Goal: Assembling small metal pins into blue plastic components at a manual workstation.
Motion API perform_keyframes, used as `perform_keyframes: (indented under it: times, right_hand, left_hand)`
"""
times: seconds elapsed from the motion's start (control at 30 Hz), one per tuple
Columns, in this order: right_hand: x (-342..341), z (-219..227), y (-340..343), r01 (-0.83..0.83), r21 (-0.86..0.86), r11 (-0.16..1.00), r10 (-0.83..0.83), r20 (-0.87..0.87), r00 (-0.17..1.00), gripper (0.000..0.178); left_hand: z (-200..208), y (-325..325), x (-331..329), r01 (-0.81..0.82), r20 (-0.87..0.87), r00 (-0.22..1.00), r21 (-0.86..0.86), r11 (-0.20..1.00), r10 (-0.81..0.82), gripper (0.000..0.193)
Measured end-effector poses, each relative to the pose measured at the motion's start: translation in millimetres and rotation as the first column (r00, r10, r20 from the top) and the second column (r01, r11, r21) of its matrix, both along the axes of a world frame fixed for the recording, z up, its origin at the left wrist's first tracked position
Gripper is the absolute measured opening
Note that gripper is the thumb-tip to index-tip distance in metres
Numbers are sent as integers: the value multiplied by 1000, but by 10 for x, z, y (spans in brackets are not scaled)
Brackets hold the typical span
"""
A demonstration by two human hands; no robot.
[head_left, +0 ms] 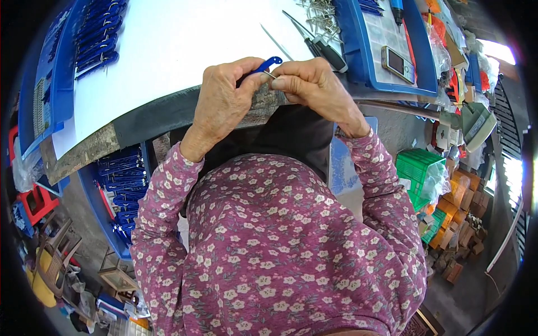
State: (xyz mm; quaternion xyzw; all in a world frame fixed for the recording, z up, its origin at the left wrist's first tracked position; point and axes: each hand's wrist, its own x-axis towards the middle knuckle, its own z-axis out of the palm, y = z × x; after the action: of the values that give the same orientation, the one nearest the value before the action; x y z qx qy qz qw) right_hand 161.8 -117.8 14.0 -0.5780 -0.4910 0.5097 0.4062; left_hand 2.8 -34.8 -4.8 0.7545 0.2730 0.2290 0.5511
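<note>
My left hand [219,106] is closed around a blue plastic handle-shaped piece [273,61], whose rounded end with a small hole sticks up past the fingertips. Opposite it, my right hand [320,88] pinches a thin, shiny metal part [269,74] that meets the blue piece between my two hands. Where they join is partly covered by my fingers. Just beyond my right hand, a screwdriver with a dark grey handle [332,56] rests on the white worktop [185,39]. A slim pointed metal tool [276,40] lies to its left.
Small metal parts [322,19] are heaped at the far right. Blue finished-looking pieces [101,28] line the left side. A blue tray [367,73] on the right holds a mobile phone [398,64]. Below the table's left edge, a blue bin [92,190] contains more blue pieces. A green crate [414,171] stands right.
</note>
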Motion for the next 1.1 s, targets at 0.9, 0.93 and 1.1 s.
perform_keyframes:
  times: [0.9,0.93,1.1]
  right_hand:
    - [20,-26,62,-373,416,829,-227,861,454,15]
    - [23,-10,67,-376,416,828,-225,860,457,15]
    - [148,71,62,-78,-149,986,49,-185,982,28]
  left_hand:
    - [5,125,93,76,147,989,-373,925,-22,17]
    - [-3,130,84,84,162,986,-369,926,-25,17]
    - [11,162,56,101,188,982,-414,905,-24,16]
